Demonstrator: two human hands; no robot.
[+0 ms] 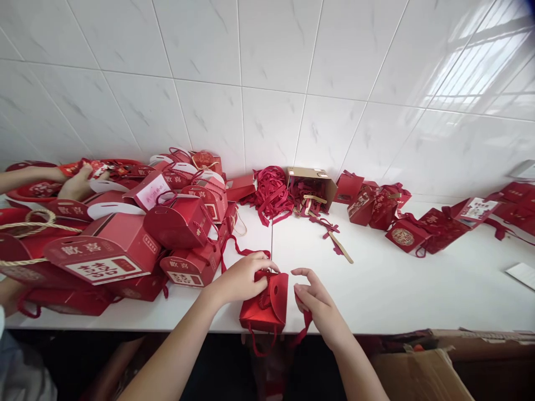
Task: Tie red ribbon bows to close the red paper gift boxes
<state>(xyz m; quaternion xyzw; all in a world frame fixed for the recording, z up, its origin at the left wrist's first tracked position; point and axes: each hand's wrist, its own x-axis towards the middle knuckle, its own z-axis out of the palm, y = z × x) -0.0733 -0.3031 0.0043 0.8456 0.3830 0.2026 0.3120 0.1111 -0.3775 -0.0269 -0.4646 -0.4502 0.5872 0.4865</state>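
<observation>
A small red gift box (263, 312) with a rounded flap stands at the table's front edge. My left hand (246, 274) is closed on the box's upper left side, thumb and fingers at its top. A dark red cord loop hangs from the box's front below the edge. To the right of the box, apart from it, my right hand (315, 301) has its fingers curled around a red ribbon (304, 329), whose end hangs down. More red ribbon (234, 240) lies on the table behind my left hand.
Red gift boxes (121, 245) are piled at the left, where another person's hands (79, 181) hold red packets. A ribbon heap (271, 192) and an open carton (311, 174) of bows stand by the wall. More red boxes (407, 236) lie right; a cardboard box (418, 373) is below.
</observation>
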